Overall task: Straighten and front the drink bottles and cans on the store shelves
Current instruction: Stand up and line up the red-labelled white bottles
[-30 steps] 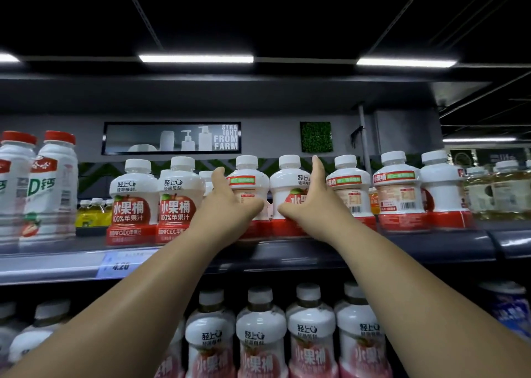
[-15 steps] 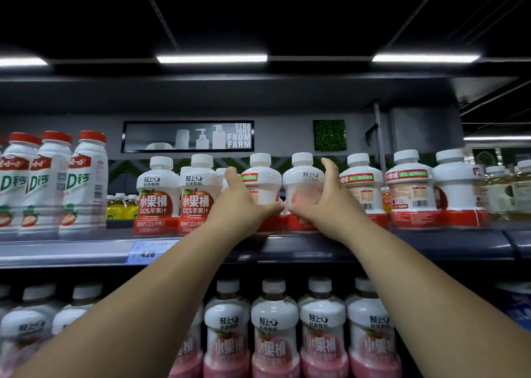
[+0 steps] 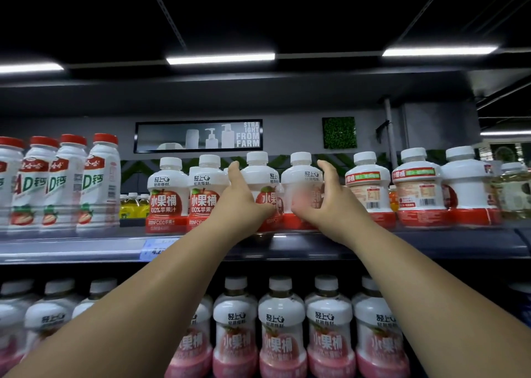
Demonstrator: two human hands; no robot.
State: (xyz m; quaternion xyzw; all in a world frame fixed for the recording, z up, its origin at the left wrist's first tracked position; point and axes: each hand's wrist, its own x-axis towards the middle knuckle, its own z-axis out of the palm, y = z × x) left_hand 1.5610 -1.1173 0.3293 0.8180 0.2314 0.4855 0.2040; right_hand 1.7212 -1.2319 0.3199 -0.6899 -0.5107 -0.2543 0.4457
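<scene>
On the upper shelf (image 3: pixel 316 247) of a store drinks display, a row of squat white apple-juice bottles stands along the front edge. The two leftmost bottles (image 3: pixel 166 193) show their red apple labels squarely. Three bottles at the right (image 3: pixel 416 188) show barcodes and small print, so their backs face the aisle.

Between these groups stand the third bottle (image 3: pixel 260 176) and the fourth bottle (image 3: pixel 301 179), touching each other, with one hand on each. The step in hand looks like turning these two so their labels face front. The third bottle's label is partly round. The fourth's is smeared with blur, so its facing cannot be told.

The left hand (image 3: pixel 244 202) wraps the third bottle. Its grip is half closed, thumb across the label and fingers up the left side. The right hand (image 3: pixel 330 202) cups the fourth bottle, fingers curved on its right side and thumb on the front.

The next move likely calls for finishing both twists, squaring the labels, then reaching right to the backward bottles.
</scene>
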